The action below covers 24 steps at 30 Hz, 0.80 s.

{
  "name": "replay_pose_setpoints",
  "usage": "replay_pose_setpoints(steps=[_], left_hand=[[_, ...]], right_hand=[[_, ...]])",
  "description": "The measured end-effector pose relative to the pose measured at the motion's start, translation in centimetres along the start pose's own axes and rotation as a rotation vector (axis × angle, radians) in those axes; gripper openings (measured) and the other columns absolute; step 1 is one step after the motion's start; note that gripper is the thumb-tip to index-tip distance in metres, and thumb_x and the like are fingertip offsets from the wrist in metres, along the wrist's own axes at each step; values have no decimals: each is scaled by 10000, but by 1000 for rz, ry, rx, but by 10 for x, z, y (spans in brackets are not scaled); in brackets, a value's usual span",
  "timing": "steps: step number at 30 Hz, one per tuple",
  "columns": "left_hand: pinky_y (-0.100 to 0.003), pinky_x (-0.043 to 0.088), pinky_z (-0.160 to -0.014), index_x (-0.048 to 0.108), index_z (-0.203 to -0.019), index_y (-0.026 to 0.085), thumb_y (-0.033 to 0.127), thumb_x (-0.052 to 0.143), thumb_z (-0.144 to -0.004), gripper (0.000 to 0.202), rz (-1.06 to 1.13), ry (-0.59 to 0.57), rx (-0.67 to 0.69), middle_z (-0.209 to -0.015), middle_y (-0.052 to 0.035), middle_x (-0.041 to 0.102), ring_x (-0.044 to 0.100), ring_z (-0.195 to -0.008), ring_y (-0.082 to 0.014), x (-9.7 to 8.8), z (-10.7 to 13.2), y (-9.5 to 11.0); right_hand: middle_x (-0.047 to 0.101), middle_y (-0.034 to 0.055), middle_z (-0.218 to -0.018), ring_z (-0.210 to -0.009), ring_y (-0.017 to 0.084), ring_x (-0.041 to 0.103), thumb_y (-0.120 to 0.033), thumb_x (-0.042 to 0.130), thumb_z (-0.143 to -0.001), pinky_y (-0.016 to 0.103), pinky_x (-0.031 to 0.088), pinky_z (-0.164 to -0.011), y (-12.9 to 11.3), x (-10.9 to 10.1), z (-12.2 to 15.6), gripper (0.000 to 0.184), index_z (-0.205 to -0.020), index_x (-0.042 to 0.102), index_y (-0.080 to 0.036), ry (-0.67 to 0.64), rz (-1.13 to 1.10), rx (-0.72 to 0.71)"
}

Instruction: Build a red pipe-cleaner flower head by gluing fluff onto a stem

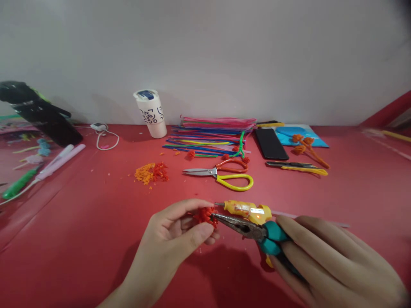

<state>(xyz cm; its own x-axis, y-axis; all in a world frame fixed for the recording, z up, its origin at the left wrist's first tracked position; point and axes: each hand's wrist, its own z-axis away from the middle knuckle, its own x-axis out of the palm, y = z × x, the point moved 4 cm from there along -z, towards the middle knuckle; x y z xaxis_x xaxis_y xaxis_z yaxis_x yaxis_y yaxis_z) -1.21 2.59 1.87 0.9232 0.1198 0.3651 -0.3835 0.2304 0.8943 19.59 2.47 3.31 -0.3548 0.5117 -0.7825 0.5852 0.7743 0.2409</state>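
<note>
Between the thumb and fingers of my left hand (170, 235) is a small red fuzzy bundle (205, 215), like cut pipe cleaner bits. My right hand (337, 256) is closed round the teal handles of needle-nose pliers (247, 229). The pliers' tips touch the right side of the red bundle; whether they grip a piece of it I cannot tell. Just behind the pliers lies a yellow glue gun (245, 209) with a small orange light lit, its lower part hidden by the pliers and my right hand. Scissors (221, 173) with one red and one yellow handle rest beyond it.
Orange clippings (144, 173) and red clippings (160, 171) are piled left of the scissors. Colourful pipe cleaners (208, 137) lie along the wall beside a white tumbler (150, 113). A phone (271, 143) and orange pipe-cleaner flowers (302, 143) are at right, a black bottle (41, 113) at left.
</note>
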Motion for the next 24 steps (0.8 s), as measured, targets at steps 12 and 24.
replay_pose_setpoints(steps=[12,24], left_hand=[[-182,559,-558,719,-855,171,226,781,-671,202,10,20,-88,-598,-13,721,688,-551,-129,-1,-2,-6],[-251,561,-595,637,-924,192,203,760,-683,271,23,15,-25,-740,-13,705,684,-609,-147,-2,-3,-2]], right_hand=[[672,81,-916,-777,258,542,-156,439,-906,417,436,-667,3,-4,2,136,-876,568,-188,16,64,-50],[649,77,-923,-813,234,566,-192,571,-850,401,451,-729,14,-6,-8,25,-830,575,-206,65,-84,153]])
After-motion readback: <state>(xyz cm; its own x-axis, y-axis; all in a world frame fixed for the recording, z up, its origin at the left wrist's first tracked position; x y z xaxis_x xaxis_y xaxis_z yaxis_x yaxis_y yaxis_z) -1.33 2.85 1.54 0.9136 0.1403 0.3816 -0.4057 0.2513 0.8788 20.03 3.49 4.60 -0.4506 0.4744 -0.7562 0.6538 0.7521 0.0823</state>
